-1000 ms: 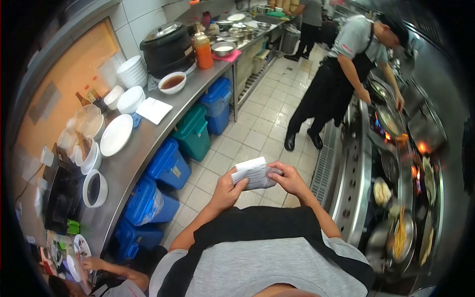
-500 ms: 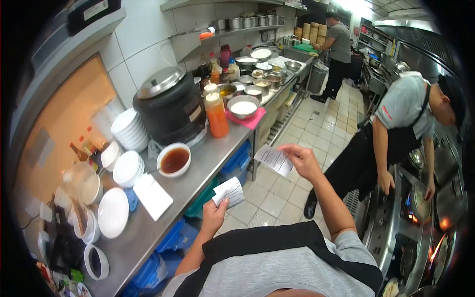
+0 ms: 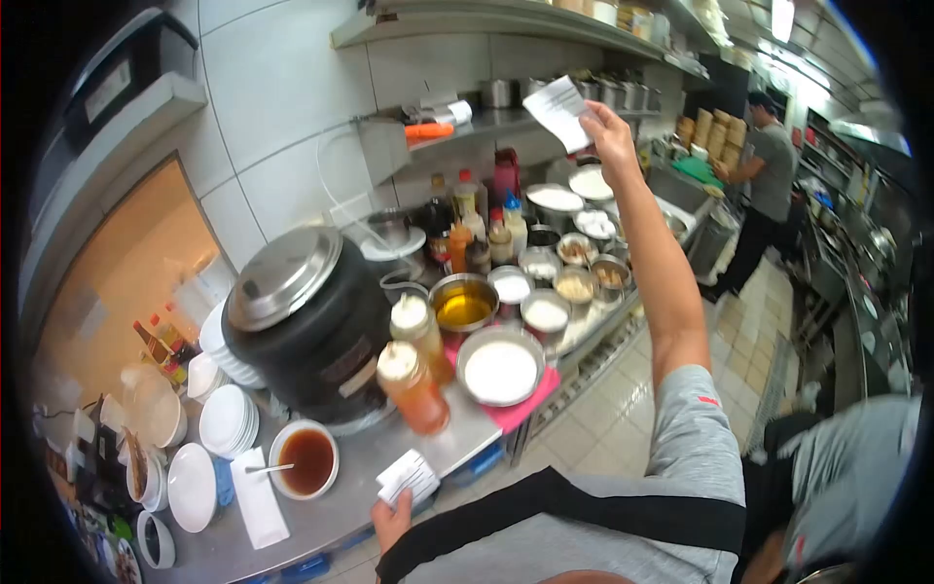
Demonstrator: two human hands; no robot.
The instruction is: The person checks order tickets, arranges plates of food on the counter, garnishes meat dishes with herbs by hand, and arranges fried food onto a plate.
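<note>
My right hand (image 3: 611,134) is raised at the end of an outstretched arm, pinching a printed white slip (image 3: 561,113) in front of the wall shelf. Low down near the counter's front edge, my left hand (image 3: 392,521) grips folded white slips (image 3: 408,477). Close to the left hand are an orange sauce bottle (image 3: 415,387) and a bowl of brown liquid (image 3: 304,460) with a spoon in it. Below the raised arm, a metal bowl of white contents (image 3: 500,366) rests on a pink cloth (image 3: 530,400).
A large black pot (image 3: 311,331) with a steel lid stands on the counter (image 3: 341,511). Stacked plates (image 3: 229,421) are at left. Metal shelves (image 3: 506,120) line the wall. One co-worker (image 3: 856,477) is at lower right, another (image 3: 769,175) farther back.
The view has swung toward the wall and counter. My hands have moved apart, splitting the papers between them. My right hand has risen to the shelf with one slip; my left stays low.
</note>
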